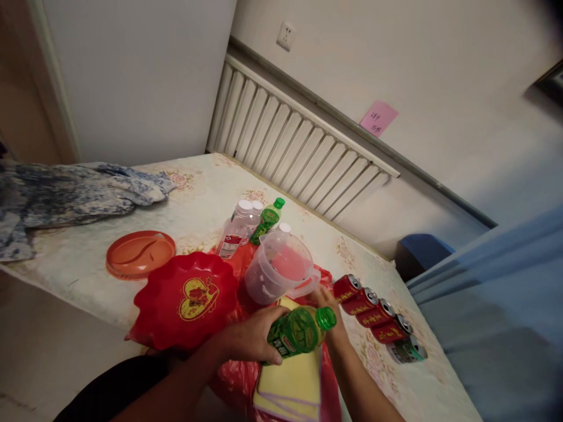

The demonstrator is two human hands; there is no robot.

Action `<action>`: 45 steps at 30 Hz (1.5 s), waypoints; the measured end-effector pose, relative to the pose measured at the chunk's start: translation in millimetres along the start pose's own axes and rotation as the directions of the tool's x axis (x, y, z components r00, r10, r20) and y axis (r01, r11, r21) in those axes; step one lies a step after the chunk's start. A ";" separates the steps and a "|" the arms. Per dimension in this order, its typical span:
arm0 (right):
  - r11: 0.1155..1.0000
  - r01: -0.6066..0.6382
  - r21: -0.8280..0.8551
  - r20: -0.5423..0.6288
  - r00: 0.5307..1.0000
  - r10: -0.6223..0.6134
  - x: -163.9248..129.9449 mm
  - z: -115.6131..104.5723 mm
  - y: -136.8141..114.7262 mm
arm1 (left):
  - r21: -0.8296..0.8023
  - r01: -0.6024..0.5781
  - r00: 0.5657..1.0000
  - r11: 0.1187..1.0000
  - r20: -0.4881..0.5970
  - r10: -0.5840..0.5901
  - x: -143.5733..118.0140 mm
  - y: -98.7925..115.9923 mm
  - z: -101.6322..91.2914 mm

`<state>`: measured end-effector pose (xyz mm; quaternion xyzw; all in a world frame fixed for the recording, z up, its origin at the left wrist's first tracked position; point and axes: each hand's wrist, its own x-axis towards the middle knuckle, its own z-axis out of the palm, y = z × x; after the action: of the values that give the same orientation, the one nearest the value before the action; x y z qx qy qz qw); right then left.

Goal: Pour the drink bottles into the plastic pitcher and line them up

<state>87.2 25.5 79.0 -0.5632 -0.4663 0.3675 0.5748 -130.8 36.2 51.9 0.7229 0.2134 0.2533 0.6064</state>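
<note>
Left hand (250, 340) gripping a green plastic bottle (301, 330) sideways above yellow cloths (292, 384).
Right hand (328, 305) is reaching beside the translucent plastic jug (279, 269), its grip hidden; red cans (373, 310) are lying nearby on the desk (197, 199).

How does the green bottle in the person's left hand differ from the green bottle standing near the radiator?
The held green bottle lies tilted almost sideways, gripped by the left hand, while the far green bottle stands on the table untouched. The held one is over yellow cloths; the far one is beside clear bottles. Both have green caps on.
</note>
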 end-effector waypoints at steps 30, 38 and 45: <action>0.949 -0.070 0.309 0.030 0.998 0.064 -48.0 -19.3 -62.0 | -0.143 -0.002 0.999 0.990 0.035 0.007 8.1 -3.1 1.0; 0.930 0.004 0.368 -0.005 1.000 -0.002 -47.5 -9.5 -73.3 | -0.129 0.016 1.000 0.992 0.025 -0.012 8.4 -4.6 0.9; 0.942 0.063 0.331 -0.015 0.998 -0.062 -50.6 2.8 -81.8 | -0.161 -0.023 0.999 0.987 0.033 0.028 7.6 3.3 0.4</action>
<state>61.1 -29.5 153.6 -0.4443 -0.4143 0.4209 0.6736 -124.6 40.0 55.8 0.6788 0.1724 0.2648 0.6629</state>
